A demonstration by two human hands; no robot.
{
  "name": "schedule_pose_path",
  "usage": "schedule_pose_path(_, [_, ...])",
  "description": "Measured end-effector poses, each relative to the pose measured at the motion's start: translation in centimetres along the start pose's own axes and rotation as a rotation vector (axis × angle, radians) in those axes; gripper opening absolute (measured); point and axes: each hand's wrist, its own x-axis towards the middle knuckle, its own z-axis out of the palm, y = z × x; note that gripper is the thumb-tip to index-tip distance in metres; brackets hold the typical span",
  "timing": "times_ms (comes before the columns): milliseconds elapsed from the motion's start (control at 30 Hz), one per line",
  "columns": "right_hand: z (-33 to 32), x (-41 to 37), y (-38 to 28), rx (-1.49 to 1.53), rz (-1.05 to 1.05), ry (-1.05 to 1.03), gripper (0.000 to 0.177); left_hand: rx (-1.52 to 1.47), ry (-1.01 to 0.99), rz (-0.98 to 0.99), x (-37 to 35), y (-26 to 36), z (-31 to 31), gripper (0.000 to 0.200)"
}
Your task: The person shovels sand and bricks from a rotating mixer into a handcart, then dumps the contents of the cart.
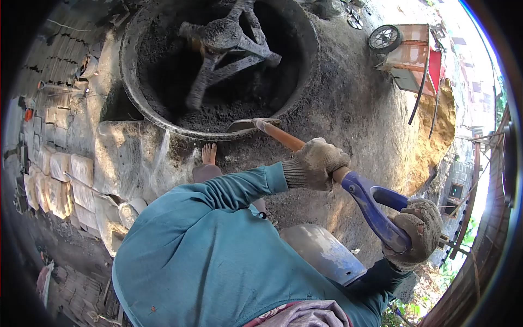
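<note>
Shovel (pixel 285 137): held at a slant, blade set at the near rim of the round pan (pixel 314 54), wooden shaft run back to the blue handle (pixel 364 204).
Left hand (pixel 316 163): gloved, closed around the shaft just ahead of the blue handle.
Right hand (pixel 414 234): gloved, closed on the handle's end grip.
Pan: dark loose material (pixel 218 117) contained, metal mixing arms (pixel 223 35) mounted above it.
Foot (pixel 209 153): bare, placed just beside the rim.
Cart (pixel 408 54): seen beyond the pan's right side, wheel (pixel 385 38) attached.
Body: clothed in a teal shirt (pixel 218 256).
</note>
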Motion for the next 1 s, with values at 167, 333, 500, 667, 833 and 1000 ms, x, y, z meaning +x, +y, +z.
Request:
schedule_pose_path(167, [-0.3,2.1,1.4,0.142,-0.198,-0.113,0.018,0.006,0.054,-0.009,0.1,-0.8,0.4,0.032])
schedule_pose_path(333, [1.9,-0.3,1.4,0.042,-0.038,0.043,0.021,0.009,0.041,-0.026,0.6,-1.1,0.4,0.032])
schedule_pose_path(500, [2.4,-0.6,1.0,-0.017,-0.021,0.024,0.02,0.029,0.063,-0.04,0.7,-1.7,0.9,0.031])
schedule_pose_path(667, [3.6,-0.3,2.1,-0.028,-0.035,0.034,0.019,-0.03,0.127,-0.007,0.9,-2.9,1.5,0.029])
schedule_pose_path(833, [5.6,1.4,3.2,0.061,-0.016,-0.083,0.019,-0.03,0.109,-0.054,0.9,-4.7,1.3,0.025])
schedule_pose_path(1000, [21.2,1.4,4.4,0.243,0.014,-0.302,0.019,-0.077,-0.071,-0.383,-5.3,-17.7,4.5,0.016])
